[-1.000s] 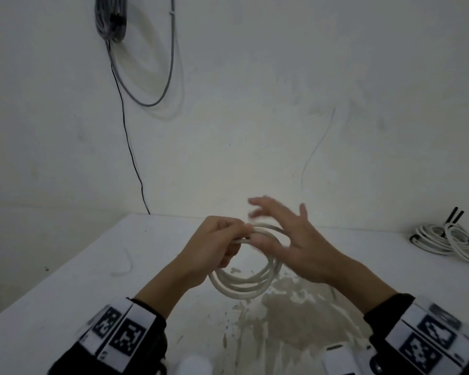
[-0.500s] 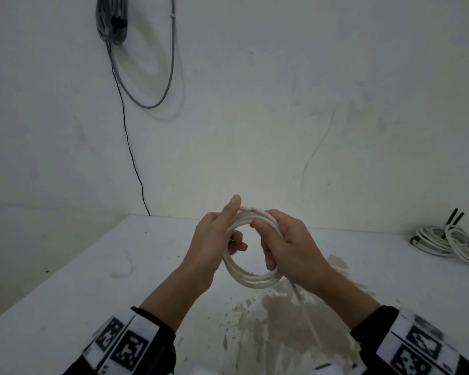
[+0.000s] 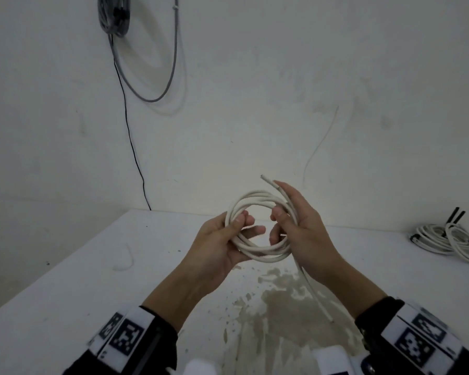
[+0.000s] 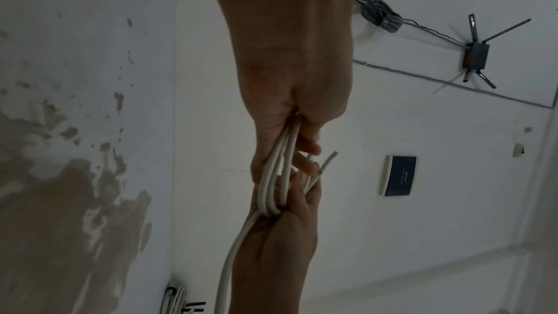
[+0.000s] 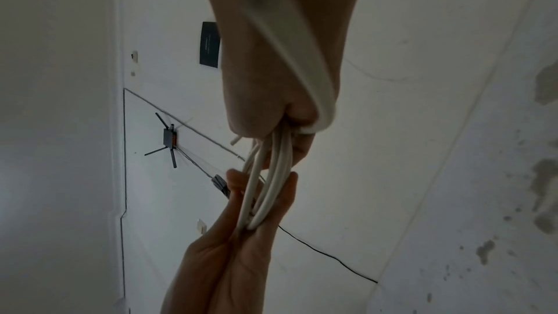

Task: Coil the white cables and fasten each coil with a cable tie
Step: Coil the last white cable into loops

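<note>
A white cable coil [image 3: 257, 247] of several loops is held up above the white table [image 3: 65, 266], between both hands. My left hand [image 3: 228, 234] grips the coil's left side, thumb over the loops. My right hand [image 3: 295, 226] holds the right side, thumb inside the ring. One cable end [image 3: 268, 181] sticks up past the right fingers; a loose tail [image 3: 314, 293] trails down under the right wrist. The left wrist view shows the coil [image 4: 271, 188] edge-on between both palms. Seen from the right wrist, the coil [image 5: 268, 180] passes from my right hand to the left. No cable tie shows.
A pile of coiled white cables [image 3: 450, 239] with black ends lies at the table's far right. A brown worn patch [image 3: 276, 307] marks the table in front of me. A grey cable bundle [image 3: 114, 14] and a black wire [image 3: 130, 131] hang on the wall.
The coil has turned from edge-on to face me as an open ring, and my hands have moved apart to its left and right sides. One cable end now sticks up free.
</note>
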Demonstrator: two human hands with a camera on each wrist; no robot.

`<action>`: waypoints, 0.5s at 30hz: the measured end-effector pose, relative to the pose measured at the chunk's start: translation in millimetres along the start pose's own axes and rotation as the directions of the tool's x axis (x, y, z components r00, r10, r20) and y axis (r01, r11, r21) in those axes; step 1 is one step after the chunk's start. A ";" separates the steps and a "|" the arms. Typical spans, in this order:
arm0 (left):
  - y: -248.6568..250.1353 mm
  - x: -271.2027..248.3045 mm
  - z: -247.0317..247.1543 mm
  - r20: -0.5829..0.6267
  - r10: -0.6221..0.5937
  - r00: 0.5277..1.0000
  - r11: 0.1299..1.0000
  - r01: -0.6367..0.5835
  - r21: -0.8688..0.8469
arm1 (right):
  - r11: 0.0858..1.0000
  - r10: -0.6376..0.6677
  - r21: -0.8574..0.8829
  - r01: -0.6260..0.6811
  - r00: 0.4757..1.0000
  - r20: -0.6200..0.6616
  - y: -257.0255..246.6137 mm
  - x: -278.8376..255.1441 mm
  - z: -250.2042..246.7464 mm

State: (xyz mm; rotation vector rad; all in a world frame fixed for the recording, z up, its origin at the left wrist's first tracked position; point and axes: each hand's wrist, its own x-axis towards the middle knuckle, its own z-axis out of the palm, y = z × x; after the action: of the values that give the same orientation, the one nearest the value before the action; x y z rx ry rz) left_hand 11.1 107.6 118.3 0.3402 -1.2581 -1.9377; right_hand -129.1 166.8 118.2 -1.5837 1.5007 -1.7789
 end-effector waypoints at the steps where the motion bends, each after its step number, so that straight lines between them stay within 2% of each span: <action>1: -0.6 0.0 2.2 -0.015 0.028 1.000 0.999 -0.028 -0.034 | 1.000 -0.012 0.002 0.012 1.000 -0.004 0.5 0.5 0.5; 3: -3.1 1.4 5.6 -0.068 0.082 0.994 0.996 -0.084 -0.025 | 0.999 -0.028 -0.029 0.027 0.999 -0.018 2.2 1.1 2.6; 7: -4.6 8.5 8.6 -0.166 0.152 0.974 0.981 -0.128 0.143 | 0.978 -0.042 -0.202 0.046 0.999 0.021 8.6 -3.5 9.2; 11: 6.9 12.7 3.7 -0.104 0.015 0.995 0.986 0.002 0.165 | 0.947 -0.051 -0.307 0.089 0.990 0.130 11.3 -10.4 10.7; 13: 10.9 11.9 0.3 -0.072 -0.059 0.996 0.984 0.070 0.166 | 0.952 -0.042 -0.293 0.093 0.984 0.175 9.1 -13.6 11.0; 15: 11.8 10.6 -1.5 -0.061 -0.100 0.993 0.982 0.109 0.154 | 0.960 -0.032 -0.271 0.076 0.986 0.163 8.5 -14.2 12.4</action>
State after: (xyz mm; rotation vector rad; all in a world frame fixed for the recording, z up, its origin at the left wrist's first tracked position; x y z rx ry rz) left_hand 10.6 96.6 129.7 0.5450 -1.3862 -1.9072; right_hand -117.0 168.7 101.5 -1.8660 1.7015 -1.4793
